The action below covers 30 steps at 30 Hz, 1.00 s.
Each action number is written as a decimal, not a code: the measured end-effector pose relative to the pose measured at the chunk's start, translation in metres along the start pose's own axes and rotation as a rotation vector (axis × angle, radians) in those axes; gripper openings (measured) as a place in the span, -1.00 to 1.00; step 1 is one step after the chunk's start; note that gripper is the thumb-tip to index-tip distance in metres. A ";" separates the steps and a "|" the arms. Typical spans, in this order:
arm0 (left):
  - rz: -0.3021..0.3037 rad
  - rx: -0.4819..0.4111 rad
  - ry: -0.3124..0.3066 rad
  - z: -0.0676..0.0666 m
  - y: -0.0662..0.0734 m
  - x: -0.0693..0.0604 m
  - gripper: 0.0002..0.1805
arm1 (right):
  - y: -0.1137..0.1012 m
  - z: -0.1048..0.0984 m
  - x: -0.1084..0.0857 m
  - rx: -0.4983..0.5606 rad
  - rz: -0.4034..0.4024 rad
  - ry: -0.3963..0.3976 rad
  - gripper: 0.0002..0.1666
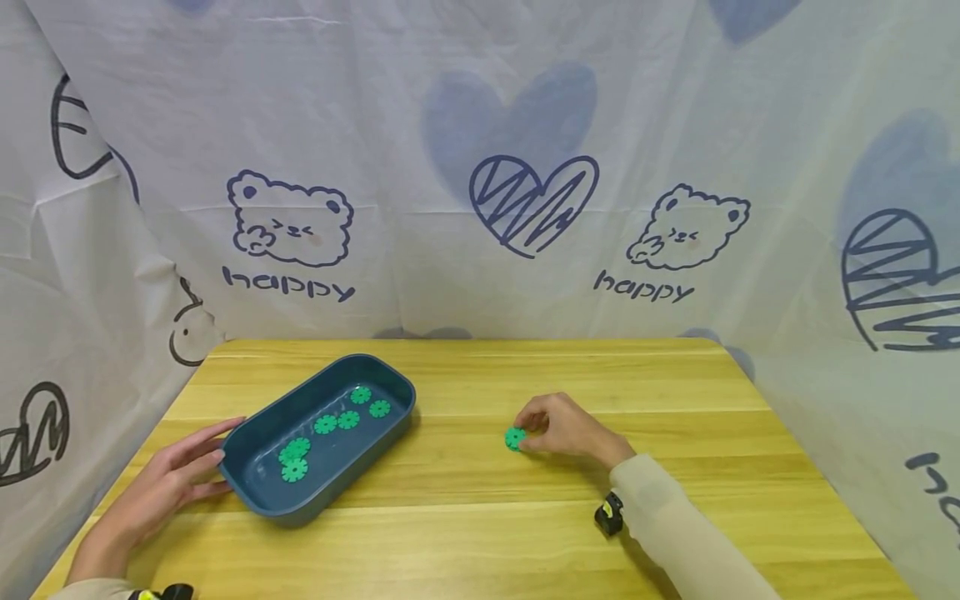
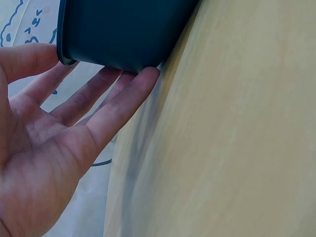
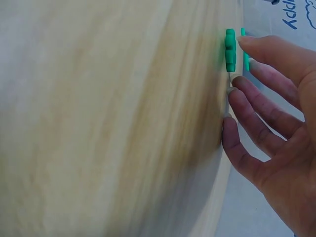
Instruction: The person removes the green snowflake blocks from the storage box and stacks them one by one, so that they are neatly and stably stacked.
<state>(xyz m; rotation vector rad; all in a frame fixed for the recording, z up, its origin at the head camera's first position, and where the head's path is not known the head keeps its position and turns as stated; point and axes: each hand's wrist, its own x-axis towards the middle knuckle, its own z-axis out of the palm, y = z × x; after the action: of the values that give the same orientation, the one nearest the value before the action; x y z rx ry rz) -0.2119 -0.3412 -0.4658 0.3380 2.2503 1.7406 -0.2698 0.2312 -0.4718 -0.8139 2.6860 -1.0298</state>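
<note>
A dark blue oblong bin (image 1: pixel 352 467) stands at an angle on the left of the table. Notched green plastic discs (image 1: pixel 348 419) lie inside it, some overlapping. My left hand (image 1: pixel 161 479) touches the bin's near-left end with fingers spread, fairly straight; in the left wrist view the thumb meets the rim and fingertips rest against the outer wall. Right of the bin, my right hand (image 1: pixel 566 429) pinches a green notched disc (image 1: pixel 514 438) just over the tabletop. The right wrist view shows two green edges (image 3: pixel 230 50) at the thumb; whether they join is unclear.
The yellow wood-grain table (image 1: pixel 465 542) carries the bin and lies under both hands. A white cloth (image 1: pixel 405 167) printed with hearts and bears hangs behind it and along the sides. Each wrist wears a black device (image 1: pixel 609 514).
</note>
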 end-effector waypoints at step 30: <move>0.044 -0.071 -0.033 -0.002 -0.003 0.001 -0.43 | 0.001 0.003 -0.004 -0.033 -0.019 0.044 -0.78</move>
<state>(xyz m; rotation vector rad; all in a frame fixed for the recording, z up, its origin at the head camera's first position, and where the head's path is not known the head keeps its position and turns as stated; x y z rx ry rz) -0.2135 -0.3437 -0.4681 0.4015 2.1681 1.8181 -0.2661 0.2326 -0.4753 -0.8333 2.7444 -1.0219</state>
